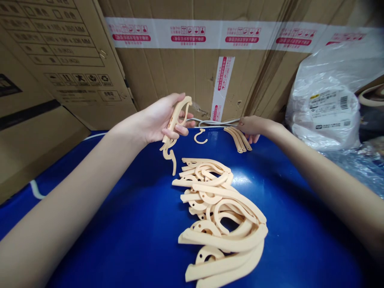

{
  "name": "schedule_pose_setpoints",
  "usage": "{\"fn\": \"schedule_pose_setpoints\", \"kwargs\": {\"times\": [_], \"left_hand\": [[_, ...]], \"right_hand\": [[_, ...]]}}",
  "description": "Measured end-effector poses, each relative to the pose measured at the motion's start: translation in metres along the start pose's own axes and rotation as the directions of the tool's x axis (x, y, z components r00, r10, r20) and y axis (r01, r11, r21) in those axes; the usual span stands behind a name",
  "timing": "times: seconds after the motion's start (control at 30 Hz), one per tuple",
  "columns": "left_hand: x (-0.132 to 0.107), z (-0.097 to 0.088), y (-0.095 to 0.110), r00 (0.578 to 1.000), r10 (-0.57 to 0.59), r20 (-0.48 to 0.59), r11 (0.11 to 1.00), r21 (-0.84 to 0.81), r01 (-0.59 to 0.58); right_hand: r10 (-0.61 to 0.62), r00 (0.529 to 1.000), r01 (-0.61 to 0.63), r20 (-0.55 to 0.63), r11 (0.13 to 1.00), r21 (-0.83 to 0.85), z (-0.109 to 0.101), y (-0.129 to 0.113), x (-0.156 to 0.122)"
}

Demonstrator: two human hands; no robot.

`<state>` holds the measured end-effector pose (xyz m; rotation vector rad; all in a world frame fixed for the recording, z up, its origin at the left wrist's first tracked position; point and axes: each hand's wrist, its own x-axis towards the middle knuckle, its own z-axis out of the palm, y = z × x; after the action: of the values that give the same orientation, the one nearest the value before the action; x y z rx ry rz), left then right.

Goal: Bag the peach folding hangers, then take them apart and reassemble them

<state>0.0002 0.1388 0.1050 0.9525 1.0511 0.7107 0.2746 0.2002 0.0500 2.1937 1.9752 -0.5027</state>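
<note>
My left hand (163, 120) is closed around a cream plastic folding hanger (177, 114), raised above the blue table. Curved hanger pieces dangle beneath the fingers. At the far edge, my right hand (253, 125) has curled fingers at the upper end of a hanger arm (245, 141); their tips are partly hidden. Alongside it lie several similar hanger arms (235, 140) in a neat row. Between my hands, a loose hanger hook (200, 137) rests on the table. Nearer to me is a pile of folded cream hangers (228, 240), overlapping one another.
Cardboard boxes (177, 72) with printed tape wall off the back, and another carton (69, 80) stands at left. White cables (210, 122) run along the far table edge. A clear plastic bag (330, 104) with a label sits at right. The blue tabletop (126, 224) is glossy.
</note>
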Motion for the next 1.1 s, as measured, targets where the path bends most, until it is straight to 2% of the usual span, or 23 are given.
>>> {"fn": "schedule_pose_setpoints", "kwargs": {"times": [0.13, 0.3, 0.37, 0.43, 0.5, 0.53, 0.57, 0.6, 0.63, 0.67, 0.73, 0.77, 0.83, 0.87, 0.93, 0.97, 1.03, 1.1], "left_hand": [[0.000, -0.002, 0.000, 0.998, 0.027, 0.055, 0.999, 0.043, -0.029], [-0.003, 0.002, 0.001, 0.998, 0.055, 0.042, 0.997, 0.055, -0.057], [-0.005, 0.005, 0.001, 0.991, 0.128, 0.025, 0.990, 0.053, -0.129], [-0.005, 0.008, 0.000, 0.970, 0.240, -0.037, 0.968, 0.080, -0.236], [-0.006, 0.012, -0.002, 0.922, 0.365, -0.125, 0.923, 0.174, -0.342], [-0.006, 0.015, -0.004, 0.895, 0.421, -0.147, 0.894, 0.237, -0.381], [-0.008, 0.019, -0.005, 0.868, 0.472, -0.155, 0.859, 0.303, -0.413], [-0.011, 0.024, -0.007, 0.841, 0.519, -0.153, 0.821, 0.364, -0.441], [-0.015, 0.031, -0.009, 0.815, 0.561, -0.142, 0.782, 0.412, -0.467], [-0.019, 0.037, -0.010, 0.785, 0.604, -0.137, 0.744, 0.450, -0.494], [-0.031, 0.051, -0.010, 0.710, 0.692, -0.128, 0.659, 0.512, -0.551], [-0.036, 0.056, -0.009, 0.679, 0.726, -0.111, 0.617, 0.543, -0.570], [-0.046, 0.061, -0.006, 0.625, 0.776, -0.083, 0.536, 0.608, -0.585], [-0.049, 0.062, -0.004, 0.608, 0.790, -0.079, 0.510, 0.635, -0.581], [-0.052, 0.058, 0.000, 0.607, 0.790, -0.084, 0.496, 0.669, -0.553], [-0.052, 0.055, 0.002, 0.627, 0.775, -0.082, 0.508, 0.671, -0.540], [-0.049, 0.049, 0.004, 0.698, 0.714, -0.062, 0.562, 0.644, -0.519], [-0.043, 0.045, 0.004, 0.761, 0.647, -0.040, 0.636, 0.580, -0.509]], "right_hand": [[-0.017, 0.999, 0.019, -0.045, 0.999, 0.050, 0.002, -0.007, -0.007], [-0.013, 0.999, 0.014, -0.051, 1.000, 0.021, 0.008, -0.014, -0.015], [-0.015, 0.994, 0.014, -0.112, 1.000, -0.010, 0.006, -0.017, -0.019], [-0.029, 0.971, 0.016, -0.236, 0.998, -0.054, 0.002, -0.024, -0.026], [-0.135, 0.927, 0.142, -0.350, 0.990, -0.005, -0.002, -0.036, -0.040], [-0.243, 0.888, 0.297, -0.392, 0.951, 0.084, -0.003, -0.044, -0.049], [-0.371, 0.838, 0.490, -0.399, 0.834, 0.253, -0.003, -0.053, -0.060], [-0.468, 0.781, 0.619, -0.412, 0.667, 0.415, -0.002, -0.061, -0.072], [-0.559, 0.720, 0.689, -0.412, 0.504, 0.520, -0.001, -0.069, -0.084], [-0.600, 0.672, 0.717, -0.434, 0.381, 0.583, 0.001, -0.076, -0.095], [-0.552, 0.634, 0.736, -0.542, 0.215, 0.642, 0.002, -0.083, -0.113], [-0.514, 0.626, 0.742, -0.586, 0.161, 0.651, 0.002, -0.084, -0.119], [-0.449, 0.604, 0.771, -0.658, 0.122, 0.625, -0.002, -0.081, -0.125], [-0.434, 0.587, 0.794, -0.684, 0.141, 0.592, -0.005, -0.078, -0.126], [-0.416, 0.530, 0.848, -0.739, 0.245, 0.470, -0.012, -0.071, -0.125], [-0.410, 0.488, 0.868, -0.770, 0.322, 0.379, -0.015, -0.067, -0.124], [-0.411, 0.387, 0.839, -0.825, 0.528, 0.131, -0.019, -0.061, -0.121], [-0.468, 0.301, 0.673, -0.831, 0.722, -0.163, -0.020, -0.056, -0.116]]}}
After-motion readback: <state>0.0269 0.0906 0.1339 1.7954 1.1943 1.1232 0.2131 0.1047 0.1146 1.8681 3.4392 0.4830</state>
